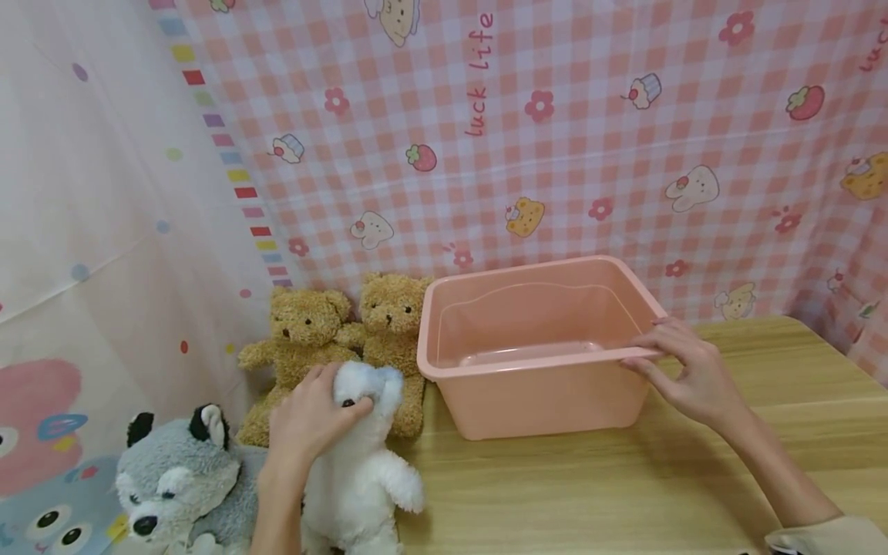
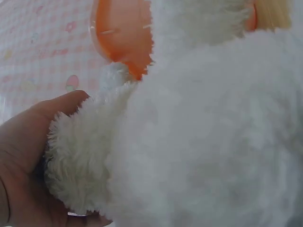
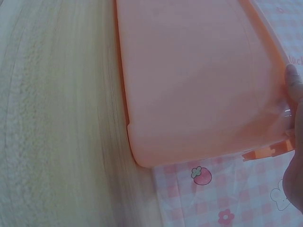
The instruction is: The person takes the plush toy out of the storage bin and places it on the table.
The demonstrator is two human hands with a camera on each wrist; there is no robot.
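Note:
In the head view my left hand (image 1: pixel 312 412) grips a fluffy white plush toy (image 1: pixel 354 486) by its head. The toy stands upright, with a pale blue tint on its head and one dark eye showing. Its white fur (image 2: pixel 203 137) fills most of the left wrist view, with thumb and fingers around one part of it. My right hand (image 1: pixel 687 374) pinches the front right rim of a pink plastic bin (image 1: pixel 541 401), thumb outside and fingers over the edge. The bin has nothing in it and sits on the wooden table.
Two brown teddy bears, one farther left (image 1: pixel 308 324) and one beside the bin (image 1: pixel 391 308), sit behind the white toy. A grey and white husky plush (image 1: pixel 183 470) lies at the left. A pink checked cloth (image 1: pixel 541 154) hangs behind the wooden table (image 1: pixel 590 493).

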